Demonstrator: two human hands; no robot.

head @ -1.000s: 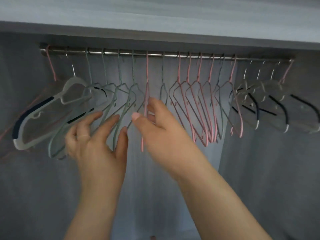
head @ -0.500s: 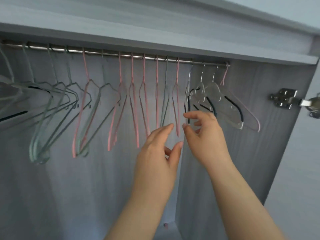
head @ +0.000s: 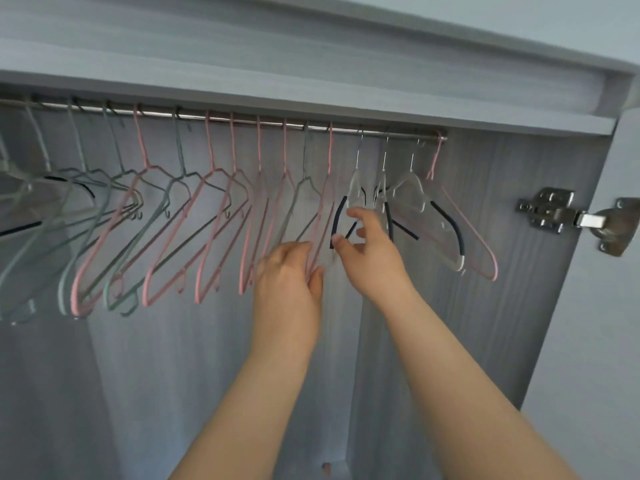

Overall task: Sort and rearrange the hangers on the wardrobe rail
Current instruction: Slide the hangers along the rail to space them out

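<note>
A metal rail runs under the wardrobe's top board. Green wire hangers and pink wire hangers hang mixed along it. Three clear hangers with black grip strips hang near the right end, and one last pink hanger comes after them. My left hand grips the lower part of the pink hanger that hangs just left of the clear ones. My right hand pinches the leftmost clear hanger between forefinger and thumb, by its black strip.
The wardrobe's right side wall stands close behind the last pink hanger. A metal door hinge sticks out at the right. The top board overhangs the rail. Grey hangers blur at the far left.
Both hands have moved from the middle of the rail to its right end. My left hand has taken a pink hanger and my right has reached the first clear one.
</note>
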